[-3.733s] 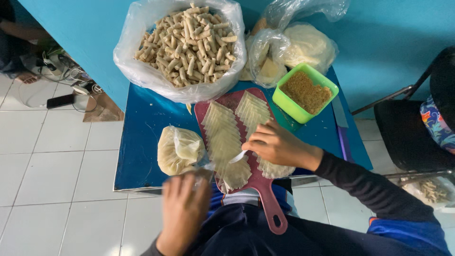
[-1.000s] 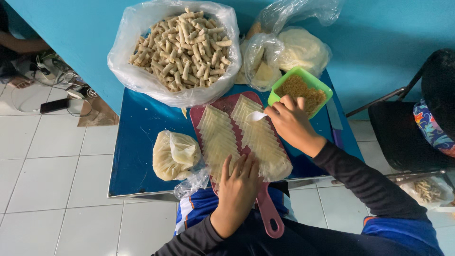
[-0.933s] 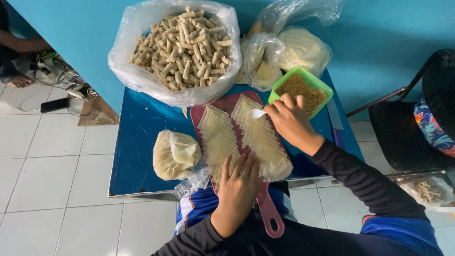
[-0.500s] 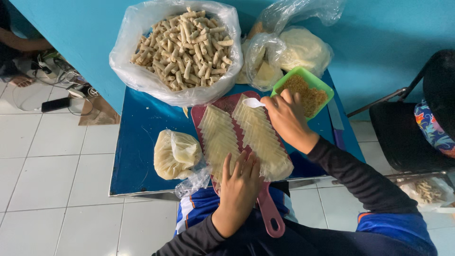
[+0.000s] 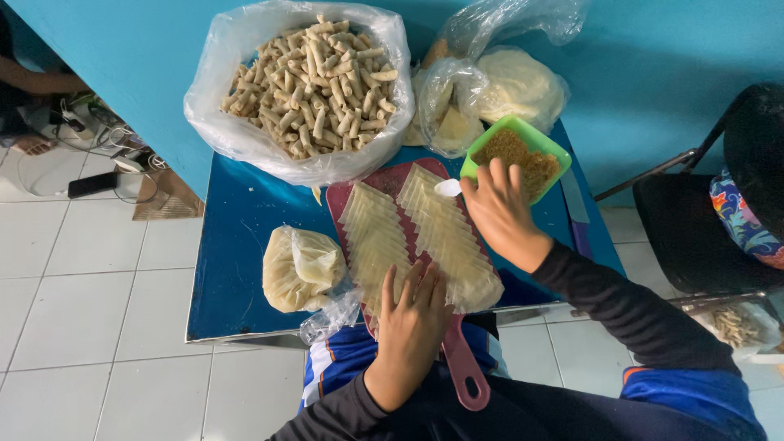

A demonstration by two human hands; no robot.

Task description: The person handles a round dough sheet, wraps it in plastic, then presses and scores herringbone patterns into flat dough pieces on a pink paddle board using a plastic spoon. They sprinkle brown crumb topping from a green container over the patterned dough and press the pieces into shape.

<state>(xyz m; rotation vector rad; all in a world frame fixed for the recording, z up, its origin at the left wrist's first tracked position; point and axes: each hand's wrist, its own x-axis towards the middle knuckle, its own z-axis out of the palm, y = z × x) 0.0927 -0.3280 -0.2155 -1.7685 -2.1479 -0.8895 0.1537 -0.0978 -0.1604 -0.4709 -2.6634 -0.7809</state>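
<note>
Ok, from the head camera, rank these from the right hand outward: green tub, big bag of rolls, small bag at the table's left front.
1. Green tub: just beyond the right hand, fingertips at its rim.
2. Big bag of rolls: back left.
3. Small bag: left front, past the cutting board.

Table (image 5: pixel 237 269) holds board (image 5: pixel 384 175) at centre, two rows of wrappers (image 5: pixel 408 233) on it. Behind-left of board, big bag of rolls (image 5: pixel 306 77). Behind-right, bags of dough sheets (image 5: pixel 498 86). Tub (image 5: pixel 514 155) of filling just right of board's far end. Small bag (image 5: pixel 298 269) left of board. Left hand (image 5: pixel 412 314) on near wrappers; right hand (image 5: pixel 498 212) with spoon (image 5: pixel 447 188) at tub. Chair (image 5: pixel 702 220) right of table.
</note>
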